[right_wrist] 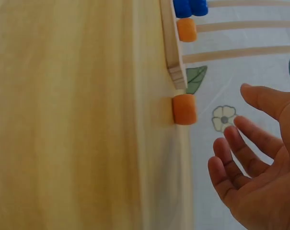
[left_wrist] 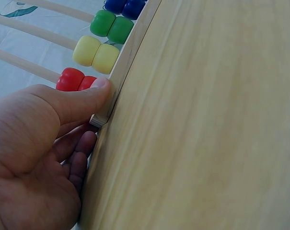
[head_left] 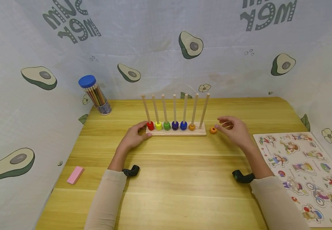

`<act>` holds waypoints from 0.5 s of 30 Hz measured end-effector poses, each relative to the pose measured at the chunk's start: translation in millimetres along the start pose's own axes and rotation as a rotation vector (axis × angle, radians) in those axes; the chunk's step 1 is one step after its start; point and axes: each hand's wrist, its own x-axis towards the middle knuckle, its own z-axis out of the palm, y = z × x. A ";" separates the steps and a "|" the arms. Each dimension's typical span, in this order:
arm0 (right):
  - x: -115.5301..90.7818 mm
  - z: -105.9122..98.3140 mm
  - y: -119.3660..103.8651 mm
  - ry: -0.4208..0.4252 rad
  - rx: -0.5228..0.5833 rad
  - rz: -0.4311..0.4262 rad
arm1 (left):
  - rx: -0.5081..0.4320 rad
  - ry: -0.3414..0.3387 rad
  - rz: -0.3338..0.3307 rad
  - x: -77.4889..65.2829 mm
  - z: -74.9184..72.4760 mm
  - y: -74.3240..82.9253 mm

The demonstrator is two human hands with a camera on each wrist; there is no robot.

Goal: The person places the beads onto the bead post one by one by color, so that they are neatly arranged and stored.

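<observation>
A wooden bead rack (head_left: 176, 133) with several upright pegs stands toward the back of the table. Pairs of red, yellow (left_wrist: 96, 53), green, purple and blue beads sit low on its pegs. A single orange bead (head_left: 192, 127) is on the peg beside them, and the rightmost peg (head_left: 204, 111) is bare. My left hand (head_left: 133, 135) grips the rack's left end, thumb along the front edge by the red beads (left_wrist: 74, 79). Just right of the rack, a loose orange bead (right_wrist: 184, 109) lies on the table. My right hand (head_left: 235, 130) hovers beside it, fingers spread and holding nothing.
A jar of colored pencils (head_left: 96, 95) with a blue lid stands at the back left. Nearer, a pink eraser-like block (head_left: 75, 175) lies by the left edge. A board with cartoon figure pieces (head_left: 294, 167) covers the right side. Printed cloth (head_left: 154, 48) hangs behind the table.
</observation>
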 end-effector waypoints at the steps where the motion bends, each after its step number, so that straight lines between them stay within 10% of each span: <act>1: -0.1 1.4 1.2 -0.008 0.004 0.005 | -0.002 -0.001 0.000 0.0 0.1 -0.1; 15: 3.9 13.2 13.2 -0.133 0.036 0.088 | -0.011 0.004 -0.005 -0.5 0.2 -0.6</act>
